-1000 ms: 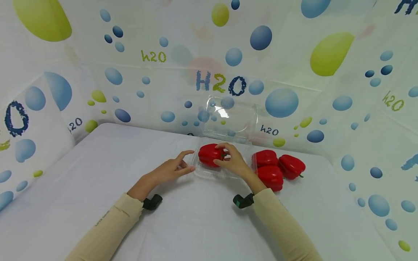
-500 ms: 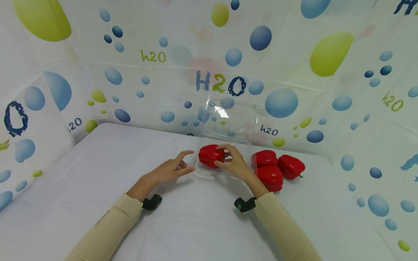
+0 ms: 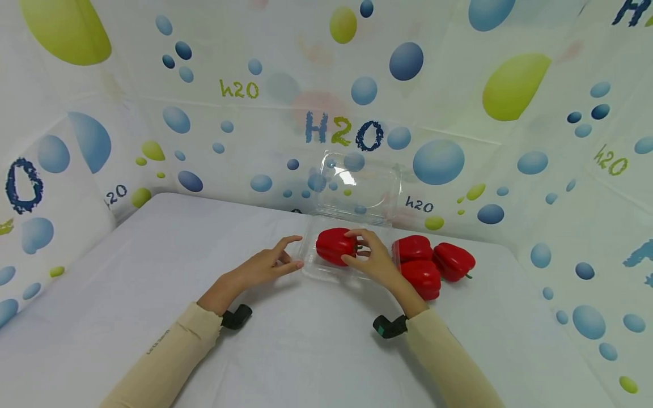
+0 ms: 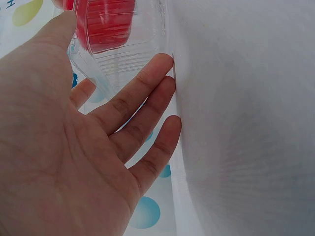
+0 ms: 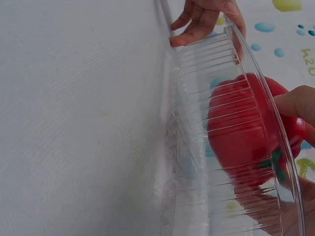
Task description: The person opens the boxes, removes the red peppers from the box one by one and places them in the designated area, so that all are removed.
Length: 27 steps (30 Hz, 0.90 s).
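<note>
A clear plastic clamshell container [image 3: 321, 273] lies with its lid [image 3: 359, 187] raised against the backdrop. Inside its base is a red bell pepper [image 3: 334, 246] with a green stem. My right hand [image 3: 374, 260] grips that pepper at its stem end, thumb on the near side and fingers on the far side. Through the container's ribbed wall, the right wrist view shows the pepper [image 5: 241, 128] tilted. My left hand [image 3: 262, 266] is at the container's left side, thumb and fingers spread at its edge. In the left wrist view the left hand's fingers [image 4: 142, 78] are extended, holding nothing.
To the right of the container lie more red bell peppers [image 3: 420, 279], three in a group on the white tablecloth [image 3: 285, 351]. Behind the table hangs a white backdrop [image 3: 285, 124] printed with blue and green dots.
My right hand has shifted a little to the right and nearer, bringing the pepper with it inside the container. My left hand has stayed in place.
</note>
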Tool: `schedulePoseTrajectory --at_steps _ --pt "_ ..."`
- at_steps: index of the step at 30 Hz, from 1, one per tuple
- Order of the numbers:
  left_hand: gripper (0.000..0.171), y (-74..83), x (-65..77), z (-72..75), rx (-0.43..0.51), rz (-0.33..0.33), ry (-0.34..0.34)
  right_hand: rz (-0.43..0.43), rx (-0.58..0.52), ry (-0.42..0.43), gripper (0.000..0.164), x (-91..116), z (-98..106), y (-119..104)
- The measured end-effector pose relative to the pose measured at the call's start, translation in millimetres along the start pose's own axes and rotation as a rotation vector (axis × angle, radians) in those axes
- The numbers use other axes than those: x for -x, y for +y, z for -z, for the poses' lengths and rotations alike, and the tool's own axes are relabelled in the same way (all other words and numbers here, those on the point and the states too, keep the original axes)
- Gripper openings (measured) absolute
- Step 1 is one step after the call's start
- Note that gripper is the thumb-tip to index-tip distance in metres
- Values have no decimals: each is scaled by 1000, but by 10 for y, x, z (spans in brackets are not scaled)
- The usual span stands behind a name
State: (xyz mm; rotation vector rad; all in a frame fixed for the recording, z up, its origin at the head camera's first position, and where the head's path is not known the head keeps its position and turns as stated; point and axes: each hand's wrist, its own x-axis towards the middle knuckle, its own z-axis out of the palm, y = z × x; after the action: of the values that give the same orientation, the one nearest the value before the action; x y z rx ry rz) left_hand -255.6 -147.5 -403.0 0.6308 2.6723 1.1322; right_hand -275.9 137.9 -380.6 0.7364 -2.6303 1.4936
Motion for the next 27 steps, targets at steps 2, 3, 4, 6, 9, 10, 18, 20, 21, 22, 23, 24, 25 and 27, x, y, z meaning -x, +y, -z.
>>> schedulePoseTrajectory --at_steps 2,3,4,6,9,10,18,20,21,22,23,24,25,27 --pt "67 -9 -1 -4 1 -2 0 6 -16 1 52 16 5 10" --pt "67 -12 -1 -5 0 -2 1 8 -27 3 51 22 8 12" --pt "67 -13 -1 -5 0 -2 2 9 -33 4 51 27 11 15" --pt "68 -13 0 -6 0 -4 5 14 -44 4 51 39 16 18" --pt "67 -4 3 -5 0 -5 6 16 -49 10 53 63 34 4" --pt "67 -1 4 -3 0 -7 7 15 -47 13 54 72 40 1" --pt "68 13 14 2 1 -9 5 7 -61 52 59 118 51 39" --pt "69 14 14 1 1 -9 4 15 -67 65 59 130 51 38" --pt "68 14 13 -1 1 -8 4 19 -70 71 59 140 51 35" --pt "68 12 13 -2 2 -7 4 26 -73 76 59 150 53 33" --pt "68 12 13 -3 2 -5 4 34 -72 82 58 161 54 30" --pt "68 12 12 -4 1 -2 4 44 -75 85 58 170 56 31" --pt "68 12 11 -4 0 1 4 53 -76 89 57 178 56 28" --pt "68 9 12 -5 -3 7 5 71 -75 93 57 192 57 31"
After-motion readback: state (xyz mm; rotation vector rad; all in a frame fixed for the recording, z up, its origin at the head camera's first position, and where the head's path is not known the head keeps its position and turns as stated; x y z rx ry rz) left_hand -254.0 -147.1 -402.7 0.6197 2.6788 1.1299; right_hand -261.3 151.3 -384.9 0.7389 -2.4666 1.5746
